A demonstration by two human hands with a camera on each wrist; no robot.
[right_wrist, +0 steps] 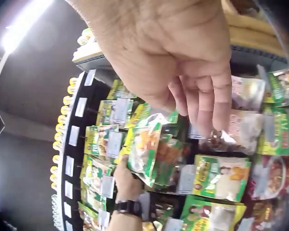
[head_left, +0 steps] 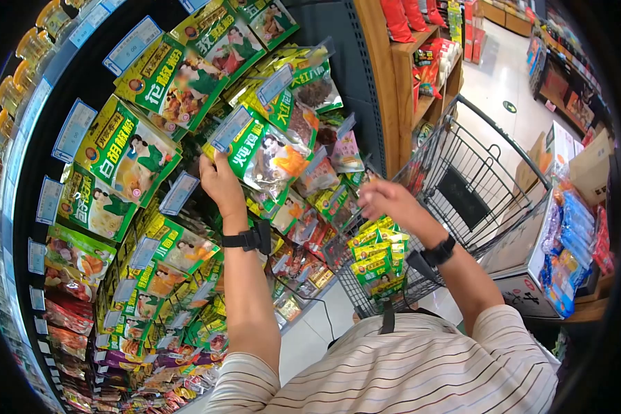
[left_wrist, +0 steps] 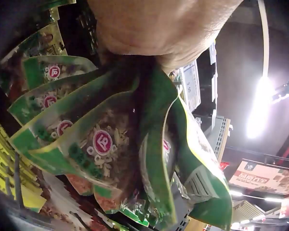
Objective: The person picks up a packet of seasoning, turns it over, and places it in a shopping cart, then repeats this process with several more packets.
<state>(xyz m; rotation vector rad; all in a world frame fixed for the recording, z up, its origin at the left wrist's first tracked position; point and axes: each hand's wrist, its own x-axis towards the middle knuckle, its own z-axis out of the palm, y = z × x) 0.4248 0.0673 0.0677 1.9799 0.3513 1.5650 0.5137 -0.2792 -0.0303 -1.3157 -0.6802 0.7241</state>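
A strip of floor (head_left: 298,332) separated the display rack (head_left: 356,90) from the shopping cart (head_left: 462,196). At the rack's front, the left hand (head_left: 223,185) gripped seasoning packets (head_left: 263,152) by one edge; the right hand (head_left: 395,205), fingers loosely bent, hung empty, apart from them.

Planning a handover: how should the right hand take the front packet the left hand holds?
Probably pinch the packet by the edge opposite the left hand, the right hand coming from the right in head view: its border looks thin, no fingers cover it there, and a price tag overlaps its top.
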